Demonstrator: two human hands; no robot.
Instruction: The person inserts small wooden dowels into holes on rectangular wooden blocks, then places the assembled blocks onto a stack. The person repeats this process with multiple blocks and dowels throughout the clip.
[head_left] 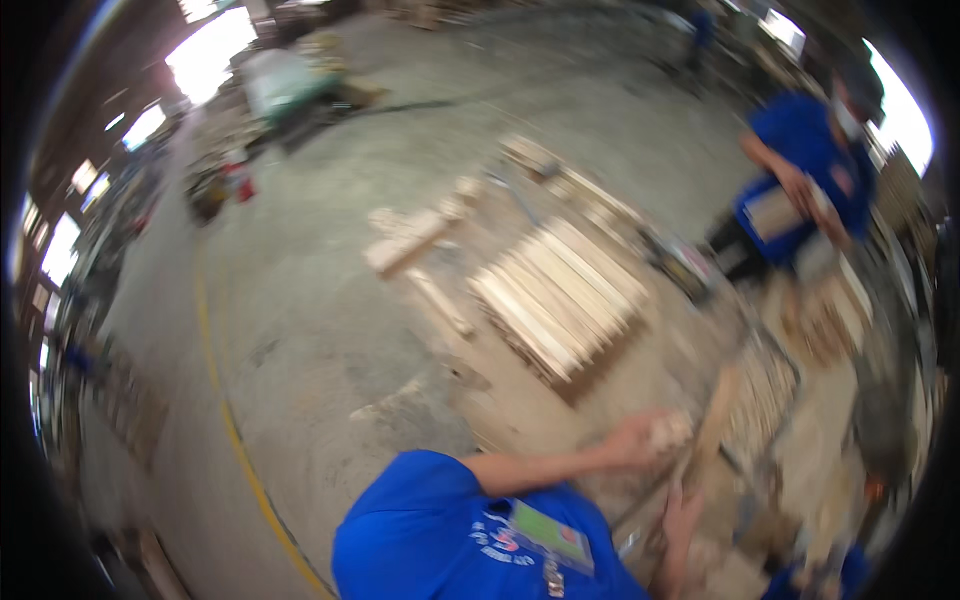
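Stretched out to the right, my left hand (640,441) is closed around a pale, blocky wood piece (672,430); motion smears its outline. Below it is my right hand (682,515), its fingers too blurred to show whether they grip anything. A narrow wooden board (716,412) slants upward just beyond my right hand. Whether the hand touches that board cannot be made out. To the right of the board lies a stack of thin wooden strips (762,398).
A pile of wooden slats (560,295) sits ahead, with loose timber blocks (415,243) at its left. At the right stands a co-worker in blue (815,180), holding a flat wooden piece (775,214). A yellow line (235,435) runs along the concrete floor at left.
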